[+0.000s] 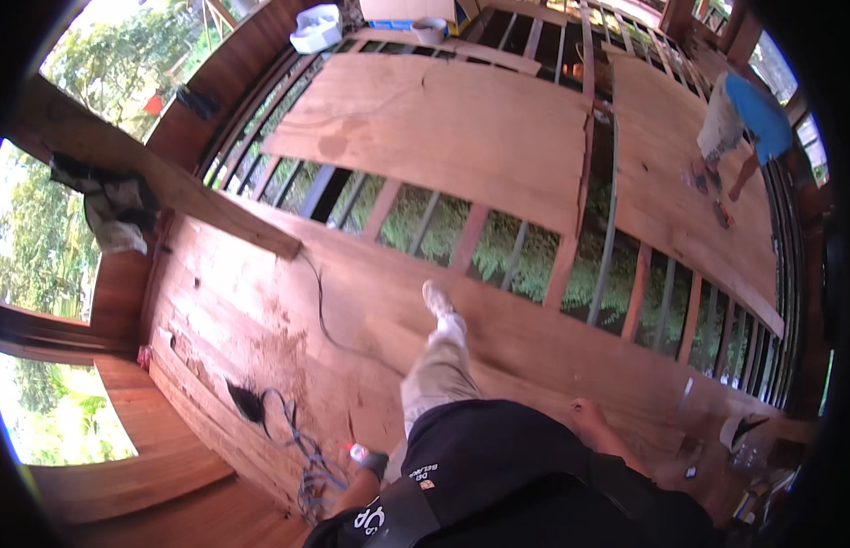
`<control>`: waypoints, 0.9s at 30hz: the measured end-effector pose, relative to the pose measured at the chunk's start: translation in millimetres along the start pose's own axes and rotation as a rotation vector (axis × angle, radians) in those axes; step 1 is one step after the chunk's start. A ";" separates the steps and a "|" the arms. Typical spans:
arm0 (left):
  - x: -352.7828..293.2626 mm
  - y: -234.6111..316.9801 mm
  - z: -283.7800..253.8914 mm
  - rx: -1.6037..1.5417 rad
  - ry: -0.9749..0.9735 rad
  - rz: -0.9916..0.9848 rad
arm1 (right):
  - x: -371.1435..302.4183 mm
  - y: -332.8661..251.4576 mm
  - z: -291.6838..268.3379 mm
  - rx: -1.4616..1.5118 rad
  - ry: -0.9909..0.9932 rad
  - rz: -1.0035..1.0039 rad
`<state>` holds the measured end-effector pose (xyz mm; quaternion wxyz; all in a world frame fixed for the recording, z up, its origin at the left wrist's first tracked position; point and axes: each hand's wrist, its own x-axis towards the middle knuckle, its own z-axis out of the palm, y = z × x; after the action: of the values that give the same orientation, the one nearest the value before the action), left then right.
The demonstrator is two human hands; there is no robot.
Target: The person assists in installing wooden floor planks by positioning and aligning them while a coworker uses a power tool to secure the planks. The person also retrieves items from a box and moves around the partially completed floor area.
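Observation:
Down at my left side, my left hand (374, 464), in what looks like a dark grey glove, is closed on a small white bottle (357, 452) with a red top. My right hand (586, 416) hangs bare at my right, over the plank floor (535, 365). Its fingers are loosely curled and nothing shows in them. One foot in a light shoe (435, 298) is stretched forward on the boards, close to the open joists.
Ahead, plywood sheets (443, 128) partly cover joists (466, 239) with gaps above greenery. A person in blue (754, 114) bends over the right sheet. A beam (215, 210) juts in from the left. A cable (322, 315), a black brush head (246, 402) and tangled straps (306, 457) lie about.

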<state>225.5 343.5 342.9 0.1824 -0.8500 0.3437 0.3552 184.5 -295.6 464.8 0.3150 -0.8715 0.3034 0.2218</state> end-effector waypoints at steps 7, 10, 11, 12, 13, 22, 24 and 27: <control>166.9 -207.4 -159.5 3.447 0.470 -0.379 | 214.5 -147.3 -31.0 -0.119 0.220 -0.344; 214.1 -304.6 -334.4 3.905 -1.159 1.453 | 293.4 -281.9 -99.7 0.079 -0.013 -0.129; 225.6 -329.3 -421.2 3.688 -1.176 1.307 | 307.0 -287.1 -107.8 0.085 0.038 -0.108; 230.5 -360.8 -472.2 3.657 -1.247 1.207 | 325.7 -298.7 -113.6 0.090 0.078 -0.118; 245.3 -389.5 -514.0 3.635 -1.299 1.087 | 344.2 -305.7 -121.0 -0.018 0.020 -0.055; 506.2 -504.0 -789.5 3.930 -1.570 0.157 | 490.5 -239.9 -134.1 -0.266 -0.401 0.362; 580.1 -519.1 -833.5 3.866 -1.444 0.147 | 545.5 -255.2 -161.7 -0.255 -0.410 0.323; 684.6 -542.3 -844.6 4.023 -1.133 0.476 | 655.3 -279.8 -238.3 -0.387 -0.322 0.177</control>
<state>1366.8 -57.7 454.6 -0.6528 -0.6978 -0.1588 0.2485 888.3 -540.7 369.6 0.1661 -0.8391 0.2761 0.4383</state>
